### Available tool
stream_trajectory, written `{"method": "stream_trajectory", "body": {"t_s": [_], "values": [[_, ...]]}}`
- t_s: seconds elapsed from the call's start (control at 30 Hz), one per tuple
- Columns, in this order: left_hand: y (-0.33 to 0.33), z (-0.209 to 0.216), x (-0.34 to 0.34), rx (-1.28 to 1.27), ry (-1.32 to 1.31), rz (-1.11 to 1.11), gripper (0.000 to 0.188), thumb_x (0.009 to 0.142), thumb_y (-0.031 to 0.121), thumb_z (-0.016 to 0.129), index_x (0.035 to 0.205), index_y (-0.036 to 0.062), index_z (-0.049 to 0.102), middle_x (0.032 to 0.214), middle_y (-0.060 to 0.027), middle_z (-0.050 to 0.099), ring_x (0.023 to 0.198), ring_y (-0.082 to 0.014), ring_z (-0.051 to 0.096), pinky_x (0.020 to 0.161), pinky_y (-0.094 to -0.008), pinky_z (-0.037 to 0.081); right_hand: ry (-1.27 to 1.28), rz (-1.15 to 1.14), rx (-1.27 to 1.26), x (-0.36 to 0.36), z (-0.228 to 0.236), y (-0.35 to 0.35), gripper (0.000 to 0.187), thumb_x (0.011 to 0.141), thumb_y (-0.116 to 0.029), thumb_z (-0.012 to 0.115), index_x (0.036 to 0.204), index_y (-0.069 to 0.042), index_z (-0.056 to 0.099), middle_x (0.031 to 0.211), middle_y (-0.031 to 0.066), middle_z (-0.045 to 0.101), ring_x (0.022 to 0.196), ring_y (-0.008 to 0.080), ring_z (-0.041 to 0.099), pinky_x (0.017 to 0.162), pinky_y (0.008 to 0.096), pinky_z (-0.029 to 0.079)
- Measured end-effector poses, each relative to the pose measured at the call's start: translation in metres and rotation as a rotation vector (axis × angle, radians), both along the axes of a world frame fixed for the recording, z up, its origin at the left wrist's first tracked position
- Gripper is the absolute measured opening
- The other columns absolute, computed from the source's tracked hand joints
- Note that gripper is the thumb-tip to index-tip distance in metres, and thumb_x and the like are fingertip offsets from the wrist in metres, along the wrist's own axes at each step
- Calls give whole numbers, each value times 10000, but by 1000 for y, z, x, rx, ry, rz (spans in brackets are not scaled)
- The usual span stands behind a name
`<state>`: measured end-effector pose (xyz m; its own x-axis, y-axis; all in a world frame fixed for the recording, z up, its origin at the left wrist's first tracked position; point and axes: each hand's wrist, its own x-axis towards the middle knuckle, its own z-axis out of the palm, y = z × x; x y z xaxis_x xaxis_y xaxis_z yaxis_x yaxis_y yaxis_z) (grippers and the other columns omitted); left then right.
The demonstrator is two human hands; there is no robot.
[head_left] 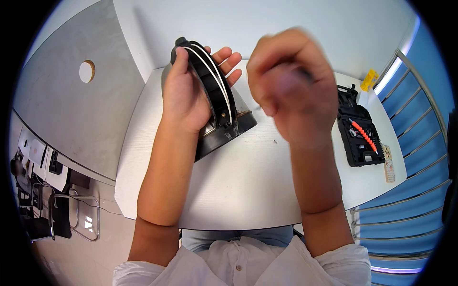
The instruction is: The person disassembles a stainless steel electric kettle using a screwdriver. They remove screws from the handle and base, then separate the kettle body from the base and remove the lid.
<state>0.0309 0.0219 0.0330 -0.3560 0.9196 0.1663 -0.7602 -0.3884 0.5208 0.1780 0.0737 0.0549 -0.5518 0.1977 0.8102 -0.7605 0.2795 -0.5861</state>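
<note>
An electric kettle (244, 101) with a metal body and a black base lies tilted on the white table. Its black handle (210, 78) is opened up, and two white wires (217, 76) run along the inside. My left hand (187, 95) is closed around this handle, thumb on the near side and fingertips showing behind it. To the right of the kettle my right hand (296, 90) is raised, blurred by motion, with its fingers curled in. Something dark shows within its grip, too smeared to name. A tiny dark piece (275, 141) lies on the table (238, 190) below.
At the right stands an open black tool case (359, 138) with an orange flexible shaft (365, 137) in it. Beside it are a beige strip (389, 164) and a yellow box (369, 80). A grey panel (71, 109) borders the left, metal rails (415, 143) the right.
</note>
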Motion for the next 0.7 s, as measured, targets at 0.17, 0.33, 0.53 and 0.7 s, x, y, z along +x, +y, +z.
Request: {"method": "stream_trajectory", "body": {"t_s": [0.17, 0.33, 0.53, 0.7], "values": [[4, -7, -4, 48, -10, -45, 439, 975, 407, 318, 1020, 9, 499, 1093, -187, 560, 1084, -340, 535, 909, -463, 462, -469, -756, 608, 2, -25, -10, 70, 715, -45, 666, 759, -58, 614, 676, 29, 531, 572, 165, 520, 508, 288, 394], [1, 0, 9, -18, 13, 54, 452, 970, 433, 317, 1013, 21, 498, 1100, -194, 559, 1068, -341, 546, 895, -457, 470, -398, -1161, 802, 2, -50, -21, 117, 702, -76, 699, 777, -85, 610, 669, 27, 469, 555, 183, 500, 466, 304, 385], [-3, 2, 20, -22, 18, 115, 433, 970, 437, 317, 1039, 39, 472, 1079, -185, 563, 1045, -335, 556, 885, -455, 475, -422, -1263, 767, 2, -53, -23, 117, 698, -75, 695, 754, -88, 592, 670, 29, 455, 548, 189, 495, 468, 312, 390], [-4, 2, 21, -33, 31, 143, 434, 973, 435, 311, 1048, 37, 467, 1074, -178, 562, 1008, -317, 569, 831, -431, 498, -376, -1253, 821, -1, -59, -20, 152, 697, -91, 665, 690, -102, 514, 675, 22, 433, 586, 159, 513, 447, 286, 424]]}}
